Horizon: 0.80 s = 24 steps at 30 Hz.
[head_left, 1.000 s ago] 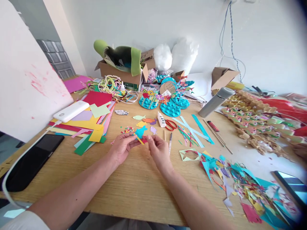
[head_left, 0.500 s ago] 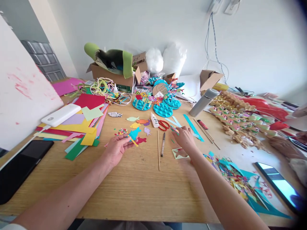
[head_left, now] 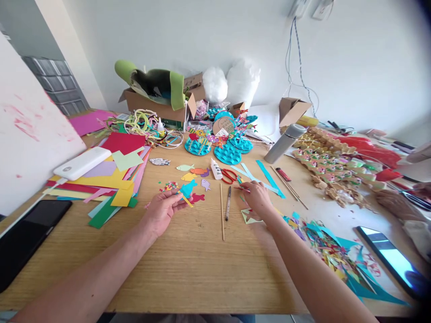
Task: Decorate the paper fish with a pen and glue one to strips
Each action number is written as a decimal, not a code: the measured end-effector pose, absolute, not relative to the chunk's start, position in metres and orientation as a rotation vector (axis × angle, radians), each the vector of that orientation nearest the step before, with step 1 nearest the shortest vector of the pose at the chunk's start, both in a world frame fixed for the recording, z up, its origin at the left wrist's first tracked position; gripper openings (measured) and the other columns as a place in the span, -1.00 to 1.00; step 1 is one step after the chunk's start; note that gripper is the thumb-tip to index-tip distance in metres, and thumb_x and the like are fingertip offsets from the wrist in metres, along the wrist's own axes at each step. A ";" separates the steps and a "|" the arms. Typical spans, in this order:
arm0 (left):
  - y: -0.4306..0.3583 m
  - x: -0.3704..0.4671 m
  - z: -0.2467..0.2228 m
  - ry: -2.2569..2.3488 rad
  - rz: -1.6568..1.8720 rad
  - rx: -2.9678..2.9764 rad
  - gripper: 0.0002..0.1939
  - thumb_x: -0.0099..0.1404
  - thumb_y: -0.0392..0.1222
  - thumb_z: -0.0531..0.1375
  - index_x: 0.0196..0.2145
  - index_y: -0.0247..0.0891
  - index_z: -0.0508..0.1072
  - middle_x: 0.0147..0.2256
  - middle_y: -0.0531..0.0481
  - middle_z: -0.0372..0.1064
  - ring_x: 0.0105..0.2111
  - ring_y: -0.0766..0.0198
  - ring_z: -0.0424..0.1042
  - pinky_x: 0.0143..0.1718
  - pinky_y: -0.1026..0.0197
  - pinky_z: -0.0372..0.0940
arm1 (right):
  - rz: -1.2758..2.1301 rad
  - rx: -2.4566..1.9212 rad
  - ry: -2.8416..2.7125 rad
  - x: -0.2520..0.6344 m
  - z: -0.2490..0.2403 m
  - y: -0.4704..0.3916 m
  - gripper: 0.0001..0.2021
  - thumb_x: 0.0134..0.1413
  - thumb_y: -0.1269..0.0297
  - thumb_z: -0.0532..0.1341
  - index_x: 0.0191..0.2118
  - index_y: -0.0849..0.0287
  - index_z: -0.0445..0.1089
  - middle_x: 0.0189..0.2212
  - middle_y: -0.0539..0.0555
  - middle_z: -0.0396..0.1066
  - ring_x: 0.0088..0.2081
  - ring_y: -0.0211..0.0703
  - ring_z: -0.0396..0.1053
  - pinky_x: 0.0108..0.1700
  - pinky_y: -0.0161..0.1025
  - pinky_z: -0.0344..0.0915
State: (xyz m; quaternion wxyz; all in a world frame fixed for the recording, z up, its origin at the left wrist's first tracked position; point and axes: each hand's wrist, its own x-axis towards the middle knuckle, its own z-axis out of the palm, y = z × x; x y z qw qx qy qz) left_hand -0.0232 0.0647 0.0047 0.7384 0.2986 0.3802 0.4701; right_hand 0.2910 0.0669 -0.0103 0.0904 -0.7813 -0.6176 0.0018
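Observation:
My left hand (head_left: 164, 210) is closed on a blue paper fish (head_left: 187, 188), with a narrow yellow paper strip (head_left: 187, 201) lying across it at the fingertips. Farther right, my right hand (head_left: 257, 197) pinches a thin pinkish strip (head_left: 241, 189) just above the table. Small coloured strips lie beside its fingers, near the red-handled scissors (head_left: 229, 176) and a white glue bottle (head_left: 216, 170). Between the hands are a pen (head_left: 228, 204) and a wooden stick (head_left: 222, 211). Other paper fish, among them a red fish (head_left: 198, 198) and a purple fish (head_left: 205, 184), lie past my left hand.
Coloured paper sheets (head_left: 123, 142) and a white power bank (head_left: 82, 162) are at left. Blue egg-tray pieces (head_left: 228, 154) stand behind. A grey flask (head_left: 285, 143), paper scraps (head_left: 332, 251) and a phone (head_left: 387, 255) are at right, where another person's hand (head_left: 392, 204) rests.
My right hand has drawn back slightly from the small strips, with a thin pinkish strip now showing between its fingers. My left hand keeps hold of the blue fish, nearly still.

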 end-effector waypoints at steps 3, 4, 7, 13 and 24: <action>0.064 -0.023 0.006 0.829 1.022 0.651 -0.79 0.01 -0.30 0.36 -0.33 -0.40 0.55 -0.32 -0.19 0.56 -0.27 0.08 0.56 -0.23 0.15 0.43 | 0.015 -2.289 -1.788 0.302 0.002 0.061 -0.70 0.16 0.40 0.11 -0.06 0.13 0.53 -0.17 0.13 0.52 -0.10 -0.06 0.39 -0.08 -0.23 0.21; 0.064 -0.023 0.006 0.831 1.022 0.645 -0.78 0.01 -0.31 0.36 -0.33 -0.40 0.55 -0.32 -0.19 0.56 -0.28 0.08 0.56 -0.24 0.15 0.44 | 0.009 -2.289 -1.757 0.307 0.007 0.061 -0.69 0.18 0.39 0.09 -0.04 0.16 0.51 -0.16 0.14 0.52 -0.11 -0.07 0.40 -0.08 -0.23 0.22; 0.064 -0.022 0.006 0.838 1.025 0.638 -0.80 0.00 -0.32 0.36 -0.34 -0.41 0.55 -0.33 -0.19 0.56 -0.29 0.08 0.57 -0.25 0.15 0.44 | 0.003 -2.307 -1.659 0.319 0.017 0.063 -0.68 0.19 0.37 0.07 -0.04 0.22 0.50 -0.19 0.17 0.54 -0.14 -0.06 0.44 -0.14 -0.23 0.26; 0.065 -0.022 0.003 0.827 1.032 0.663 -0.81 -0.01 -0.30 0.38 -0.38 -0.40 0.55 -0.33 -0.18 0.56 -0.29 0.07 0.57 -0.27 0.15 0.44 | 0.034 -2.287 -1.802 0.305 0.009 0.087 -0.70 0.17 0.40 0.10 -0.08 0.20 0.54 -0.18 0.17 0.55 -0.16 -0.07 0.45 -0.12 -0.25 0.23; 0.067 -0.024 0.002 0.847 1.027 0.651 -0.75 -0.06 -0.28 0.41 -0.36 -0.40 0.56 -0.31 -0.19 0.57 -0.29 0.09 0.56 -0.26 0.18 0.44 | -0.011 -2.280 -2.097 0.270 0.000 0.144 -0.76 0.19 0.24 0.16 -0.20 0.21 0.56 -0.21 0.22 0.52 -0.04 0.03 0.33 -0.09 -0.24 0.13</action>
